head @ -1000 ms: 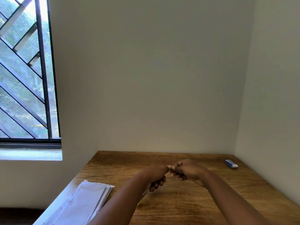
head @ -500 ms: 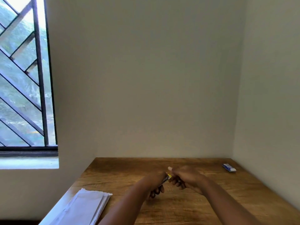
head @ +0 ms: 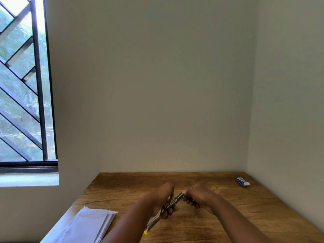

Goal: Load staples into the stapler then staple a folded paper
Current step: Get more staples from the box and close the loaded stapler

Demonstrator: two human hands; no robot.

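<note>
My left hand holds the metal stapler up over the wooden table so I can load it. My right hand is curled at its tip; I can't tell what it holds. The folded paper waits nearby.

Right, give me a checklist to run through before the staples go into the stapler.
1. Stapler gripped: ok, the left hand holds it above the wooden table.
2. Stapler opened: ok, its metal parts look spread apart.
3. Staples in the right hand: cannot tell, its curled fingers sit by the stapler's front end and hide any strip.
4. Magazine empty or full: cannot tell, too small and blurred.
5. Spare staples near: the small blue and white box lies at the far right; contents cannot tell.
6. Folded paper ready: ok, stacked at the table's left edge, untouched.
</note>
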